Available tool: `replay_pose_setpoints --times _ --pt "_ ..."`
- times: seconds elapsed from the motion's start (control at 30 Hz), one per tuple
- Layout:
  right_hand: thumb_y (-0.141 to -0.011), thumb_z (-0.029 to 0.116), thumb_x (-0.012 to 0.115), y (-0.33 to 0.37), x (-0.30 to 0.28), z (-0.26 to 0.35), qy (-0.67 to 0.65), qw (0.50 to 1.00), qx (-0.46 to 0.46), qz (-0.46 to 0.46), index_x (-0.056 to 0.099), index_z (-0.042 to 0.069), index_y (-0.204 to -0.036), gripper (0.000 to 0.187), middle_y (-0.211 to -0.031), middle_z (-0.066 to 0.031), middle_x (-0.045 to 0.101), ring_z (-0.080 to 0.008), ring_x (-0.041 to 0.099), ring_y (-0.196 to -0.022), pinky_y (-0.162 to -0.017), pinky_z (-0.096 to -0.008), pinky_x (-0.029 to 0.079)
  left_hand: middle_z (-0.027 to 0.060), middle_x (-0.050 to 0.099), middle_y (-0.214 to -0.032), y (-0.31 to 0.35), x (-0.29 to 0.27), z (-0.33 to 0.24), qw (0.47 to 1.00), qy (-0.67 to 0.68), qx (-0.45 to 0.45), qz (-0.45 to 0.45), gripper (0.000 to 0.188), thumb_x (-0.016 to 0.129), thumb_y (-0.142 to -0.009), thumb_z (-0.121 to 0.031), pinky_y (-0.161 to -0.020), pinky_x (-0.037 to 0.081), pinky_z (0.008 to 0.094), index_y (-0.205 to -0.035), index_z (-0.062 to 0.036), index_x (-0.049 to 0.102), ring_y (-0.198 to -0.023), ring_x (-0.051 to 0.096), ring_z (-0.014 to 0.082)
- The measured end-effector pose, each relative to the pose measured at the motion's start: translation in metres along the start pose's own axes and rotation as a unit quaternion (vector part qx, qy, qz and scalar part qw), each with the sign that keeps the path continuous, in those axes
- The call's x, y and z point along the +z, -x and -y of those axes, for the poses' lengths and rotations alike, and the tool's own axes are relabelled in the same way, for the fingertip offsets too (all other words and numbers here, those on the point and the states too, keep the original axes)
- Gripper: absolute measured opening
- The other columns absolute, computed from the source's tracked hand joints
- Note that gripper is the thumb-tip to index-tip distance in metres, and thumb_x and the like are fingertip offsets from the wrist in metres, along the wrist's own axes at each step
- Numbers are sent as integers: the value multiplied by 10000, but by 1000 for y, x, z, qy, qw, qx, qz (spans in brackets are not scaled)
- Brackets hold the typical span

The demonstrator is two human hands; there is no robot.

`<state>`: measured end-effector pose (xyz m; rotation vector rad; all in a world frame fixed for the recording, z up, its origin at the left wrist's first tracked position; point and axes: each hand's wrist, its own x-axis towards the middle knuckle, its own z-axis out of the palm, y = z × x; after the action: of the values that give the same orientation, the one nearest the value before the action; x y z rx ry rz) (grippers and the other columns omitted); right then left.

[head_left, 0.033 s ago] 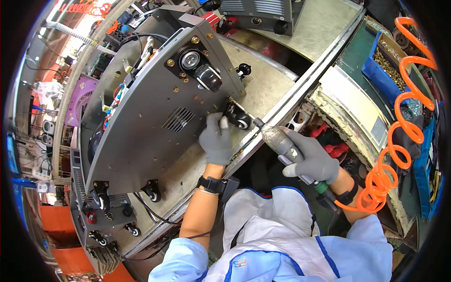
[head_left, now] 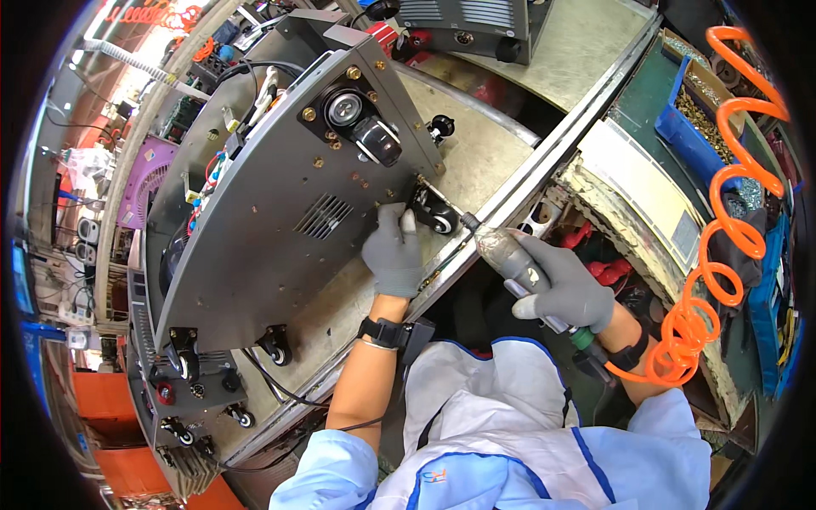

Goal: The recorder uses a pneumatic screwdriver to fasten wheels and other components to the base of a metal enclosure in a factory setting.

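A dark grey sheet-metal cabinet (head_left: 280, 212) lies tipped on the bench, its panel with vent slots and brass-coloured screws turned toward me. My right hand (head_left: 565, 285), in a grey glove, is wrapped round an air screwdriver (head_left: 508, 255) with an orange coiled hose. Its long bit reaches to the mounting plate of a small black caster (head_left: 438, 212) at the panel's edge. My left hand (head_left: 393, 255), also gloved, is beside that caster with its fingertips pinched against the panel. Whatever is between them is hidden. A larger caster (head_left: 374, 140) is fixed farther up the panel.
More casters (head_left: 274, 344) stick out at the cabinet's lower left. A blue bin of screws (head_left: 701, 123) and a paper sheet (head_left: 642, 191) lie on the right-hand bench. The orange coiled hose (head_left: 722, 280) hangs at the right. Another grey cabinet (head_left: 463, 25) stands at the back.
The small caster has swung slightly, showing more of its wheel. My left hand has shifted a little, and the screwdriver has moved very slightly.
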<state>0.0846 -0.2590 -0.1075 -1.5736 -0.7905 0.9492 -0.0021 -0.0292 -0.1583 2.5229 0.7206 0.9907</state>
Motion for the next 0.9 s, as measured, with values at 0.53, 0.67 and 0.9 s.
replay_pose_setpoints --times 0.53,0.67,0.9 --pt "-565 144 705 -9 4 -18 -84 996 3 -3 319 -72 -1292 851 -1029 -169 567 -190 560 -925 -850 -276 431 129 581 -648 -7 -1 3 986 -154 58 29 106 565 -826 -216 -516 440 399 -889 -134 545 -598 576 332" --pt "-571 120 715 -15 1 -40 13 999 -43 -30 327 -22 -1306 843 -959 -115 586 -148 576 -855 -782 -280 450 135 600 -663 -10 10 10 987 -160 12 11 165 592 -805 -276 -531 451 403 -886 -135 565 -616 587 342" --pt "-536 273 685 -15 -3 -29 87 995 -16 -36 328 -34 -1303 900 -876 -216 602 -290 616 -809 -783 -311 458 149 616 -701 -4 -4 12 978 -151 -126 69 308 609 -763 -403 -596 468 424 -805 -98 608 -676 596 356"
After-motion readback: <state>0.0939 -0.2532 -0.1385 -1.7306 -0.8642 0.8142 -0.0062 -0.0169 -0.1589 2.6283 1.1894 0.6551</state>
